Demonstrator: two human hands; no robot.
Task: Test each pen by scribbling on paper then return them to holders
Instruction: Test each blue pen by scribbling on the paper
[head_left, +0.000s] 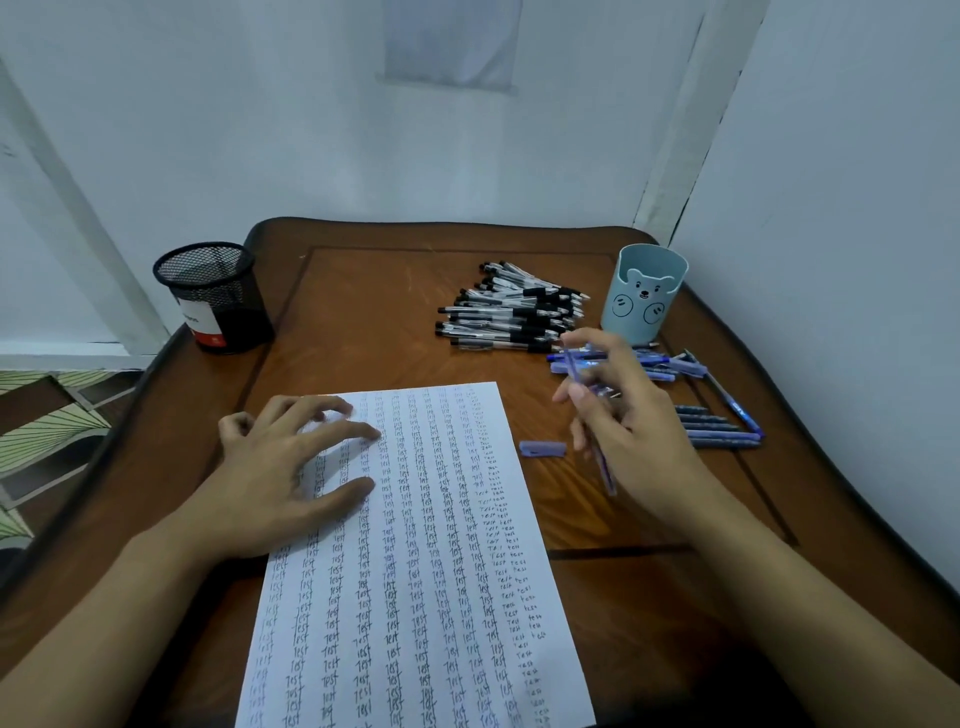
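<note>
From the head view, the left hand (280, 467) is lying spread wide, its straight fingers pressing on the upper left of the paper (431, 571), which is lying on the brown worktop (363, 322) covered with columns of the word "test". The right hand (623, 415) is hovering beside the paper's right edge, its fingers gripping a purple pen (605, 470), tip pointing down. A purple cap (542, 448) is lying between paper and hand. Black pens (514, 312) are piled near the blue bear holder (644, 293); blue pens (717, 426) are lying by the right hand. A black mesh holder (213, 296) is standing far left.
</note>
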